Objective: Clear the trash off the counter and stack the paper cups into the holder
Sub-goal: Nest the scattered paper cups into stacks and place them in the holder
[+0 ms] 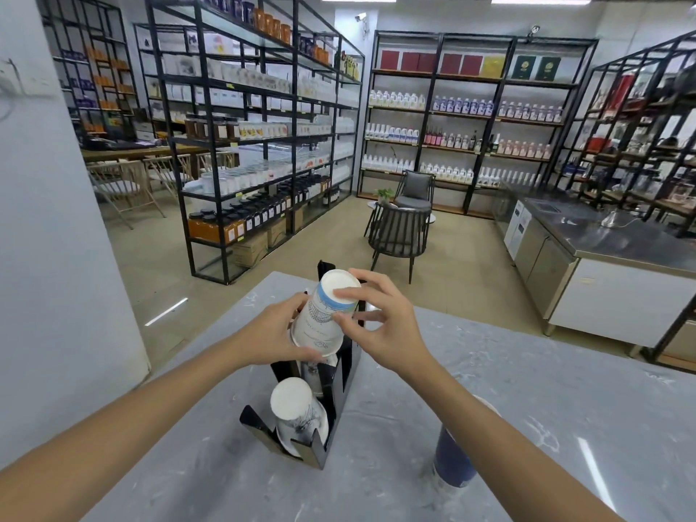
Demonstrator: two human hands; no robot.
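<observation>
Centrally in the frame, both hands grip an upturned paper cup (324,314) above a black holder (348,374) on the grey counter (546,389): left hand (277,333) cupping its rim, right hand (380,325) fingers curled around its base. Another cup (297,410) sits in the holder's nearer slot.

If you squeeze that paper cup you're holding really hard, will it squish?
Probably yes. The paper cup looks thin-walled and empty, so a hard squeeze would likely dent it. It seems light: the left hand and right hand hold it with loose fingers. Laid on its side on the counter, its round, tapered shape would likely roll in a curve.
</observation>
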